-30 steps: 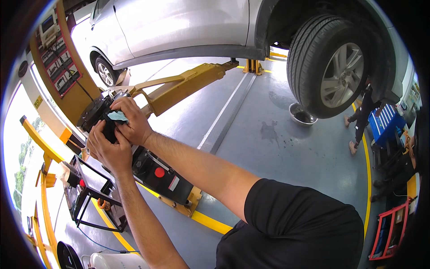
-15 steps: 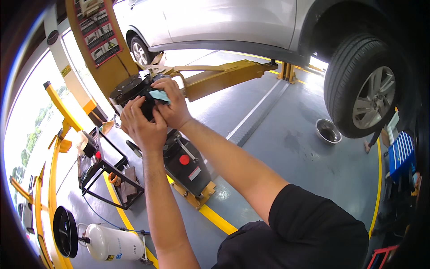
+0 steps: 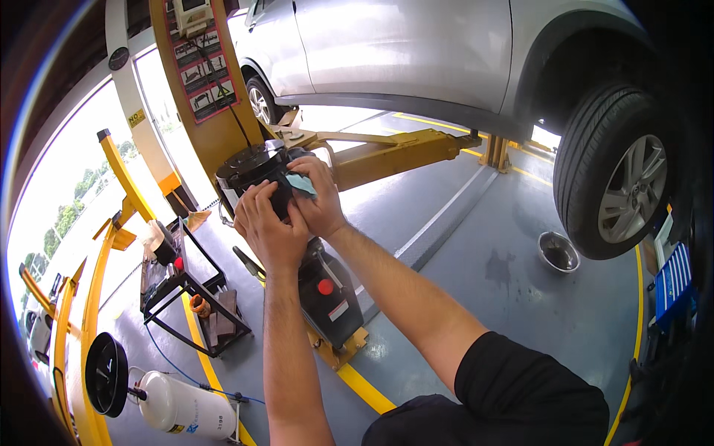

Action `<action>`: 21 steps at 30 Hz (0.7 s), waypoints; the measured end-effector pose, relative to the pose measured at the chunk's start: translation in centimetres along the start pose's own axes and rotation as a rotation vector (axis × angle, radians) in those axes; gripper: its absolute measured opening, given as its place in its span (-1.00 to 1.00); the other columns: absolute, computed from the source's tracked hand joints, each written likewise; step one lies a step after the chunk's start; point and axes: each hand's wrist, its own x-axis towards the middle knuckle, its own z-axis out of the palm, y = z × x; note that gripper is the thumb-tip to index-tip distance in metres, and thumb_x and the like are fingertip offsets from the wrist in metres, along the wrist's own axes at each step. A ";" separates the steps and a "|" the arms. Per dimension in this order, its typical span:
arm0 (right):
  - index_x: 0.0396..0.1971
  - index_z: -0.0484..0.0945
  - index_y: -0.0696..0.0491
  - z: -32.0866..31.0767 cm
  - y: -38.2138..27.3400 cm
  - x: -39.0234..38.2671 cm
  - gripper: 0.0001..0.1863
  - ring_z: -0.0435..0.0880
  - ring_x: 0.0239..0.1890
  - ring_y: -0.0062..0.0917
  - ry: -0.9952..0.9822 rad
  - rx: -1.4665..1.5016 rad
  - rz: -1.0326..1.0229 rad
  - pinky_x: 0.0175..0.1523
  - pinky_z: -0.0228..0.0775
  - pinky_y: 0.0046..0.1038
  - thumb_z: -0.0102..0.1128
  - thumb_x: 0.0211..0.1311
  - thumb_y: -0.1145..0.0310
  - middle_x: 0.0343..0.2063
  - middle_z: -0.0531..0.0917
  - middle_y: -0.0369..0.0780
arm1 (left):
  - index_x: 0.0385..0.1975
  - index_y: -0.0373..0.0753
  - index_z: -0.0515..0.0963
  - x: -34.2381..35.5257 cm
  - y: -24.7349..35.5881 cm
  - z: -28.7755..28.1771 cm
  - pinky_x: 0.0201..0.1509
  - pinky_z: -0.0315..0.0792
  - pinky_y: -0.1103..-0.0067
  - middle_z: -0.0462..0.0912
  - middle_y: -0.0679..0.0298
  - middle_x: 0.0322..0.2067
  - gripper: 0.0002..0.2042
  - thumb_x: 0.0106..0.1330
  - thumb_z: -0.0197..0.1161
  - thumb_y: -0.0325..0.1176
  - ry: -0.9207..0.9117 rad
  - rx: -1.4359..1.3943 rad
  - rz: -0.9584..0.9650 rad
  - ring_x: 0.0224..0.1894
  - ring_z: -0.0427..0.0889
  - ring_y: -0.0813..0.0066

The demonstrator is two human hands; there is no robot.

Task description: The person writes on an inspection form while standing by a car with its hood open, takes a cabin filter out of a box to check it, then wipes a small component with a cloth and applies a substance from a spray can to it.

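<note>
Both my hands are raised and close together in front of the yellow lift post. My left hand (image 3: pixel 269 230) has its fingers curled against a dark black object (image 3: pixel 281 195), mostly hidden by the hands. I cannot tell if that object is loose or part of the unit behind. My right hand (image 3: pixel 321 199) is closed beside it, pinching a light blue cloth (image 3: pixel 302 184) under its fingers. Just behind the hands is a round black-topped unit (image 3: pixel 249 165) on the post. Below them stands a black tank (image 3: pixel 335 308) with a red cap (image 3: pixel 325 287).
A silver car (image 3: pixel 401 52) hangs raised, its rear wheel (image 3: pixel 621 171) at the right. The yellow lift arm (image 3: pixel 401 157) reaches under it. A metal bowl (image 3: pixel 558 253) lies on the floor. To the left are a black cart (image 3: pixel 197 282) and a white drain tank (image 3: pixel 186 405).
The view has turned slightly, so the surroundings sit further right and lower. My hands keep nearly the same grip, with the blue cloth still in the right one.
</note>
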 end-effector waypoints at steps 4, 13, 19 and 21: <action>-0.15 0.50 0.12 0.0 0.1 -0.4 -0.70 0.56 0.03 -0.12 -0.002 0.019 0.004 0.14 0.40 -0.22 0.15 0.04 0.50 -0.05 0.59 -0.09 | -0.02 -0.18 0.54 -0.4 -0.3 0.1 0.38 0.18 0.19 0.56 0.21 0.08 -0.61 0.10 0.34 -0.41 0.016 -0.001 0.008 0.27 0.42 0.10; -0.13 0.49 0.12 -0.3 0.7 -1.0 -0.67 0.56 0.04 -0.11 -0.008 0.002 -0.032 0.16 0.40 -0.22 0.15 0.03 0.49 -0.04 0.59 -0.07 | -0.01 -0.20 0.53 -1.0 0.0 0.2 0.36 0.20 0.17 0.61 0.15 0.04 -0.61 0.11 0.34 -0.46 0.022 0.008 0.031 0.23 0.48 0.07; -0.13 0.49 0.10 -0.2 0.6 -1.5 -0.65 0.54 0.06 -0.12 -0.002 0.010 -0.023 0.20 0.38 -0.21 0.17 -0.01 0.47 -0.06 0.60 -0.10 | -0.03 -0.19 0.54 -1.4 -0.5 0.5 0.37 0.21 0.16 0.59 0.17 0.05 -0.61 0.08 0.36 -0.45 0.027 -0.003 0.032 0.23 0.45 0.03; -0.08 0.47 0.09 -0.5 0.6 -1.6 -0.66 0.52 0.09 -0.17 -0.037 -0.014 -0.019 0.23 0.32 -0.25 0.17 0.10 0.38 -0.03 0.58 -0.11 | -0.02 -0.17 0.54 -1.6 -0.3 0.4 0.37 0.20 0.17 0.58 0.18 0.05 -0.61 0.11 0.36 -0.44 0.028 0.010 0.037 0.24 0.45 0.04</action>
